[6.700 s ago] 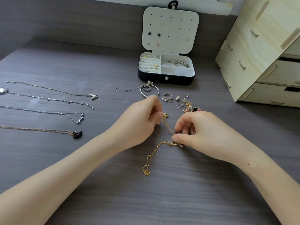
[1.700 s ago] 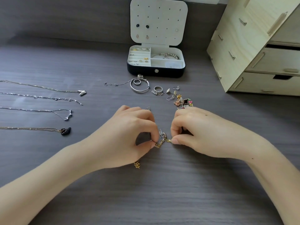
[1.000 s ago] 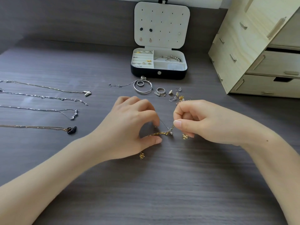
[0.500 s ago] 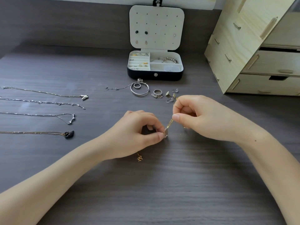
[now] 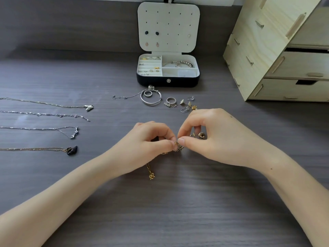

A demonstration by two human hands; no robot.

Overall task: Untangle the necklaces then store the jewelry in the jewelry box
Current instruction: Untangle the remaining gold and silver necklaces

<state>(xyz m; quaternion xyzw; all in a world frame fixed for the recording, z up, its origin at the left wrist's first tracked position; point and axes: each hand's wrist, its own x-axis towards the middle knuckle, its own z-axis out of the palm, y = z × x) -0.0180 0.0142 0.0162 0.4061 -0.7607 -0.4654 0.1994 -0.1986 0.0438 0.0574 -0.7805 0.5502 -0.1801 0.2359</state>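
- My left hand (image 5: 142, 147) and right hand (image 5: 219, 138) meet fingertip to fingertip. Each pinches the knot of gold chain (image 5: 178, 146) between thumb and forefinger, with the other fingers curled in.
- The knot between the two pinches is small and tight. I cannot tell how many strands cross in it.
- Below my left palm, the chain's tail (image 5: 151, 172) trails onto the table (image 5: 178, 211) and ends in a gold charm. Under my right hand's curled fingers lies a gold pendant (image 5: 201, 135).
- The main risk I see is pulling my hands straight apart — that would likely cinch the knot tighter or kink a fine link.
- My left wrist may also pin the tail, and then any lift would drag against it and load the knot.
- Just beyond my right knuckles sit loose rings and earrings (image 5: 185, 104). A careless sweep could scatter them or hook one into the chain.
- Farther out beyond both hands, the jewelry box (image 5: 183, 82) stands open with its lid upright; this chain is not yet in it.
- Well off to the left of my left hand, four straightened necklaces (image 5: 44, 129) lie in rows — a sliding forearm could tangle them.
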